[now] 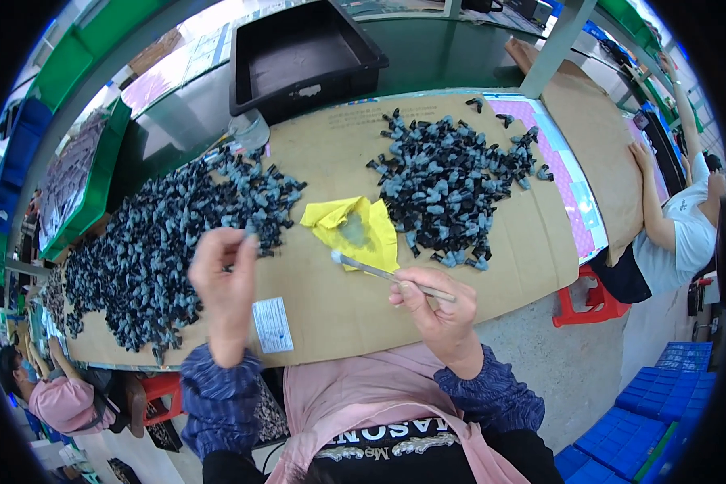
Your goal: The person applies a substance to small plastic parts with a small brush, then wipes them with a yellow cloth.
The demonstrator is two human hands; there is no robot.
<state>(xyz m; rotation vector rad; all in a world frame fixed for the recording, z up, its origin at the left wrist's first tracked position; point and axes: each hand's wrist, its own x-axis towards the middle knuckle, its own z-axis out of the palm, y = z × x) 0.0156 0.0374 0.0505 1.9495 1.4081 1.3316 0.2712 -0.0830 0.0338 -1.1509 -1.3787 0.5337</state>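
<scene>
My left hand is raised in a pinch at the right edge of a wide heap of small black-and-grey moulded parts. A small grey part, somewhat blurred, shows at its fingertips. My right hand grips a thin stick-like tool that points up to the left. Its pale, whitish tip hovers over the lower left of a yellow cloth. Greyish, damp-looking staining marks the cloth's middle. Just beyond the cloth on the right lies a second pile of similar parts.
Cardboard covers the table, with a printed paper slip on it. A black bin and a clear plastic cup stand at the back. Co-workers sit left and right. A red stool and blue crates are at the right.
</scene>
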